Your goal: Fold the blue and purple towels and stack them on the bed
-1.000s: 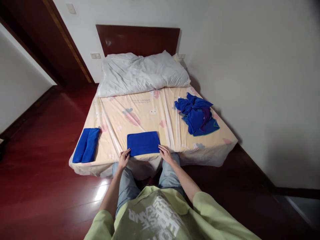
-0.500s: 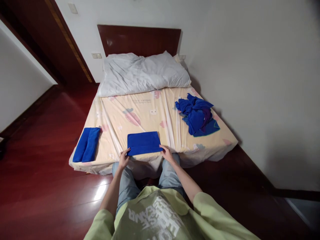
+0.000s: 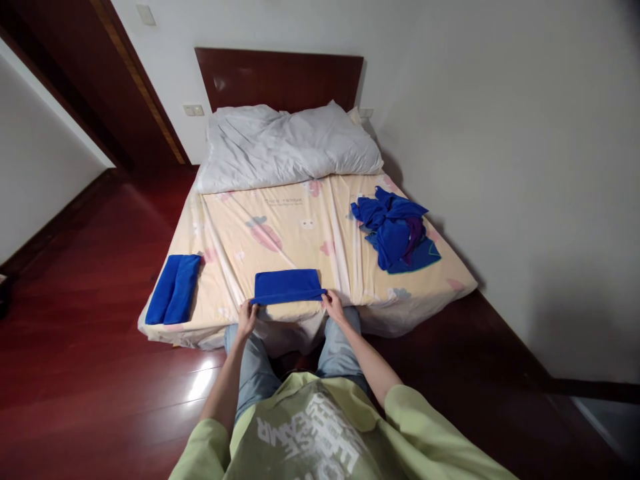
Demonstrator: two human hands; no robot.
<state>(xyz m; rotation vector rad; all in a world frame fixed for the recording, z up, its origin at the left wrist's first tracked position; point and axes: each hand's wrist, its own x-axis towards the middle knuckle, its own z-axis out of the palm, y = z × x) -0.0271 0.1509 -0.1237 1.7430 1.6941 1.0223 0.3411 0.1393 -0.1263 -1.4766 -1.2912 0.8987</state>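
A blue cloth [image 3: 287, 281] lies flat near the front edge of the bed, its near edge turned up in a narrow fold. My left hand [image 3: 247, 317] pinches the near left corner, and my right hand [image 3: 332, 305] pinches the near right corner. To the left, two rolled or folded blue cloths [image 3: 173, 289] lie side by side at the bed's left front corner. A crumpled heap of blue cloths [image 3: 393, 230], with a purple piece among them, rests on the right side of the bed.
The bed [image 3: 295, 230] has a cream sheet with carrot prints. A white quilt or pillow [image 3: 293, 147] lies across its far end, before a dark wooden headboard [image 3: 280, 80]. A wall [image 3: 500, 167] runs along the right side.
The near edge of the middle blue cloth has been lifted and turned up into a narrow fold, so the cloth looks shallower. Both hands have moved slightly with its corners.
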